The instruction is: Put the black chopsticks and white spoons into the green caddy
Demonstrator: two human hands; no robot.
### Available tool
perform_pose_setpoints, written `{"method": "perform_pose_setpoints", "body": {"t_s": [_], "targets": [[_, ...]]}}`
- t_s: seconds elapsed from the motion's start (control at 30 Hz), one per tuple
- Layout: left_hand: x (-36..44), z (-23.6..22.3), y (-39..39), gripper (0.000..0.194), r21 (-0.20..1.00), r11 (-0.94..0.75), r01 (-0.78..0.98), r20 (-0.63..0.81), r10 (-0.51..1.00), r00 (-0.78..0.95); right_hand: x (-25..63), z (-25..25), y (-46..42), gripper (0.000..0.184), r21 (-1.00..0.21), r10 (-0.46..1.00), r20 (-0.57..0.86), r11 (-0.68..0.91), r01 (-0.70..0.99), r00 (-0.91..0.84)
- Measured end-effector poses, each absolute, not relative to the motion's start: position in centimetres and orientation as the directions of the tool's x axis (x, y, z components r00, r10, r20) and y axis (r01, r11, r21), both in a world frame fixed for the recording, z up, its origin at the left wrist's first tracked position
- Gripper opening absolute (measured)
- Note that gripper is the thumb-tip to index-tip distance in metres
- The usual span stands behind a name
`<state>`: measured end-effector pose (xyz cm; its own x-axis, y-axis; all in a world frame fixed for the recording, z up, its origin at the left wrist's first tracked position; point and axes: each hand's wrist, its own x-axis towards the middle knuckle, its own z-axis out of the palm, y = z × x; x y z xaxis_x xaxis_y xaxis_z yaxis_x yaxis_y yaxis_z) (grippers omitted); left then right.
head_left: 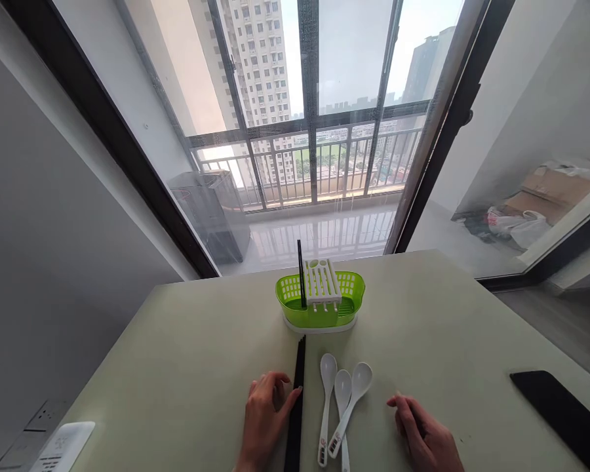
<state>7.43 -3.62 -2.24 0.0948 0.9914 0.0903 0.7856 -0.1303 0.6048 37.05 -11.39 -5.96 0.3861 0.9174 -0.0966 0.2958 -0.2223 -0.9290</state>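
Observation:
In the head view, my left hand (269, 413) rests beside a bundle of black chopsticks (296, 413) on the table, its thumb tip touching their edge. The thumb and index finger are apart, with the fingers bent. To the right of the bundle lie three white spoons (341, 410), bowls pointing away from me, two of them crossing. My right hand (423, 432) is beyond the spoons, fingers curled together and nothing visible in them. Behind the chopsticks stands a green utensil basket (319, 317) with a white slotted rack on top; a pair of black chopsticks (301, 275) stands upright in it.
The pale table (191, 367) reaches to a sliding glass door with a balcony behind it. A black flat object (560, 413) lies at the right edge. At the lower left is a white object (66, 446) with printing, near a wall socket (46, 414).

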Motion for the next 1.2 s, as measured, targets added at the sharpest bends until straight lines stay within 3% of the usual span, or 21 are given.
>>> {"method": "perform_pose_setpoints", "body": {"t_s": [0.4, 0.47, 0.67, 0.83, 1.03, 1.2], "targets": [[6.6, -0.6, -4.6, 0.025, 0.663, -0.116, 0.740, 0.023, 0.991, 0.135, 37.2, -5.9, -11.7, 0.051, -0.911, 0.928, -0.055, -0.197, 0.362, 0.368], [6.4, 0.4, -4.7, 0.021, 0.598, -0.088, 0.797, -0.060, 0.986, 0.154, 37.5, -6.1, -11.7, 0.052, -0.904, 0.941, -0.040, -0.178, 0.389, 0.337], [5.8, 4.3, -4.8, 0.013, 0.248, -0.063, 0.967, -0.275, 0.952, 0.133, 37.6, -5.6, -11.9, 0.054, -0.882, 0.948, -0.004, -0.153, 0.445, 0.318], [6.0, 5.7, -5.3, 0.014, 0.112, -0.064, 0.992, -0.345, 0.933, 0.099, 37.4, -5.7, -12.1, 0.054, -0.878, 0.950, 0.006, -0.145, 0.456, 0.313], [6.6, 5.1, -5.9, 0.023, 0.023, -0.101, 0.995, -0.286, 0.953, 0.104, 37.5, -5.9, -12.3, 0.054, -0.878, 0.948, 0.009, -0.145, 0.456, 0.319], [5.8, 5.3, -6.1, 0.022, 0.112, -0.104, 0.988, -0.226, 0.966, 0.127, 37.3, -5.6, -12.4, 0.054, -0.873, 0.950, 0.009, -0.144, 0.466, 0.311]]}}
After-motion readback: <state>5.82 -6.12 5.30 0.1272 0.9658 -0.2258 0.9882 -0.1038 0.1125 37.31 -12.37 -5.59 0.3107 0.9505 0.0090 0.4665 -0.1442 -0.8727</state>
